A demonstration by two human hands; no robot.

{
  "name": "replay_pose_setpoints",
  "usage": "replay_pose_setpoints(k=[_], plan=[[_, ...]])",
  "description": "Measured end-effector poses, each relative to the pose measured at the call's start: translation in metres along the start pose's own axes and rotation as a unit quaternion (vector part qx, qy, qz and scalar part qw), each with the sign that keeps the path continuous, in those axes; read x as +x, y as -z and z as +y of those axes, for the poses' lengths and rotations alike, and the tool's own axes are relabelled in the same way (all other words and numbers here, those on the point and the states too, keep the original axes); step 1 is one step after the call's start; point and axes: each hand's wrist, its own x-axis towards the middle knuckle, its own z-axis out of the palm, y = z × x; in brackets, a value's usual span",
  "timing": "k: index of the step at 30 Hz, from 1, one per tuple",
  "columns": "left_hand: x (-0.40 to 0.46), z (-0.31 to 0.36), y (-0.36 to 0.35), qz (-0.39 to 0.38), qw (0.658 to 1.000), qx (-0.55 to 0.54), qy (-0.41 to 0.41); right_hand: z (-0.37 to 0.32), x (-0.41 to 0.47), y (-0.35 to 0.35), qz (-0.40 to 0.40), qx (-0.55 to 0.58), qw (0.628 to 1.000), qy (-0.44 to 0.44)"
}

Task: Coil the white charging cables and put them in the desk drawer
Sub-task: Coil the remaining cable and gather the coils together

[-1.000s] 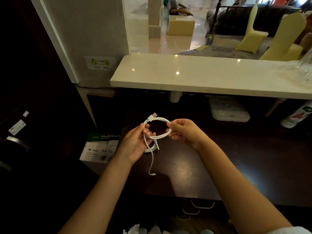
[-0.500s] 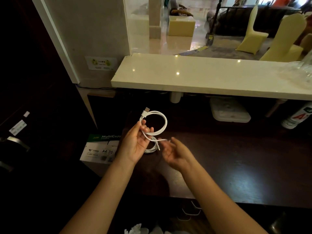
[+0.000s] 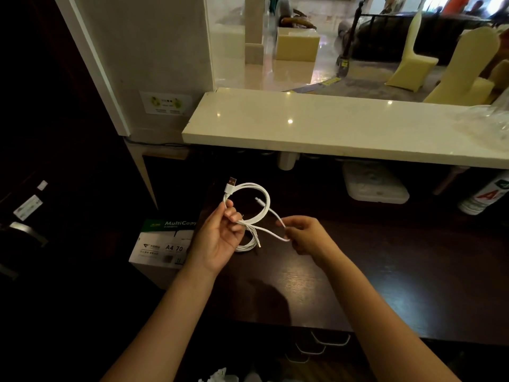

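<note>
Two hands, head view: both are working one white cable [image 3: 265, 201] above the dark desk [image 3: 385, 271].
Left hand [image 3: 220, 238]: fingers are curling round the gathered loop, pinching its strands where they cross; the USB plug [image 3: 230, 184] is sticking up beyond the fingers.
Right hand [image 3: 305, 234]: fingertips are pinching the loose tail just beside the loop.
Doing it well: likely feeding the tail round at matching size, keeping the left pinch firm.
Second cable [image 3: 248, 245]: lying on the desk, under the left hand.
Drawer: not showing.
</note>
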Motion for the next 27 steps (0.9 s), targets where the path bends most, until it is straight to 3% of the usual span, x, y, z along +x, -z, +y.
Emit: replay_pose_setpoints(k=[5,12,15,18,27], plan=[[-0.003,-0.006,0.002,0.005,0.998,0.050,0.021,-0.007,-0.007,-0.006,-0.062,0.011,0.996,0.066],[-0.006,-0.019,0.002,0.014,0.995,0.093,0.035,-0.022,-0.016,-0.013,-0.088,0.185,0.973,0.107],[-0.007,-0.019,0.000,0.024,0.996,0.087,0.025,-0.021,-0.020,-0.013,-0.084,0.153,0.968,0.183],[-0.008,-0.016,-0.002,0.025,0.997,0.073,0.020,-0.024,-0.022,-0.010,-0.143,0.260,0.940,0.165],[-0.010,-0.011,-0.004,0.021,0.995,0.091,0.020,-0.023,-0.026,0.005,-0.084,0.074,0.964,0.241]])
